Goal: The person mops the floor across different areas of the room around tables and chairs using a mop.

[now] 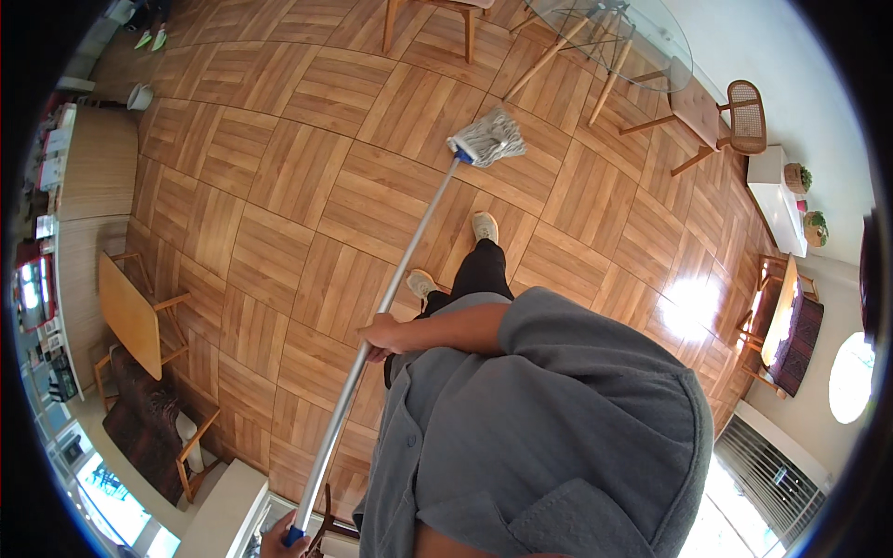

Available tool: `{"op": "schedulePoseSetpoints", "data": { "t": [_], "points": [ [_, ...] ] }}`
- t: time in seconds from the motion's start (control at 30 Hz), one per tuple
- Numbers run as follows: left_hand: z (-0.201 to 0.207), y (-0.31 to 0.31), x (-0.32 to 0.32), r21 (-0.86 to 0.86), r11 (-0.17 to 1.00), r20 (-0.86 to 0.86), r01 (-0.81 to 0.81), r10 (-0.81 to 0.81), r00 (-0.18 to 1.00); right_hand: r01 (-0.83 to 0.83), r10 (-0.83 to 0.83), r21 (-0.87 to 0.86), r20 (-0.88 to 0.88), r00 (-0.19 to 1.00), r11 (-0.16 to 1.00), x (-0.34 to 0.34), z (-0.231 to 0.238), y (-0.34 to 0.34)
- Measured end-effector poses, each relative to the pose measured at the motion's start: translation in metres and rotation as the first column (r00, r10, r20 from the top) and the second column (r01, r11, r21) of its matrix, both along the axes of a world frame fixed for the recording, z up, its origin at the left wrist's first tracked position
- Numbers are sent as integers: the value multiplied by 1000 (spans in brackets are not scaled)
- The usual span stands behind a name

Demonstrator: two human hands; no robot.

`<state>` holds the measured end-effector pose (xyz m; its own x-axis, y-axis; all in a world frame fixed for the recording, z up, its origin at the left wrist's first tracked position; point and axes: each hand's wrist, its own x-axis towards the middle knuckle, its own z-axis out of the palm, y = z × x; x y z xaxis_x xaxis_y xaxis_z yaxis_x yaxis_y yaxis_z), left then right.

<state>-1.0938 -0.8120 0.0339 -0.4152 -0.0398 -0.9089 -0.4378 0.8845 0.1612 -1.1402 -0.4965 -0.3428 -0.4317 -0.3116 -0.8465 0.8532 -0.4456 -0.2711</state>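
A long silver-handled mop (pixel 409 242) slants across the floor in front of me. Its grey-white string head (pixel 495 138) lies on the wooden floor, joined to the pole by a blue and white fitting. My right hand (pixel 379 336) is closed around the pole about midway, its arm reaching across my grey shirt. At the pole's upper end, by a blue cap (pixel 294 536), my left hand (pixel 278 539) grips the handle; the lower picture edge cuts part of it off. My shoes (pixel 484 226) stand between the mop head and my body.
A round glass table (pixel 642 46) and a cane-backed chair (pixel 712 116) stand far right. On the left are a wooden table (pixel 130 316), a dark-cushioned seat (pixel 139 423) and a counter (pixel 98 167). Another seat (pixel 795 349) is by the right wall. Someone's shoes (pixel 152 39) show at far left.
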Motion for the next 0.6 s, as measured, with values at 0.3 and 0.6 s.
{"op": "schedulePoseSetpoints", "data": {
  "t": [0.3, 0.6],
  "points": [
    [-26, -14, -16, -65, 985, 113, -162, 168, 979, 100, -85, 271, -64, 994, 958, -39, -23, 1],
    [-118, 132, -133, 319, 943, 185, -99, 40, 982, 267, -225, 493, -145, 964, 828, -135, -71, 160]
  ]
}}
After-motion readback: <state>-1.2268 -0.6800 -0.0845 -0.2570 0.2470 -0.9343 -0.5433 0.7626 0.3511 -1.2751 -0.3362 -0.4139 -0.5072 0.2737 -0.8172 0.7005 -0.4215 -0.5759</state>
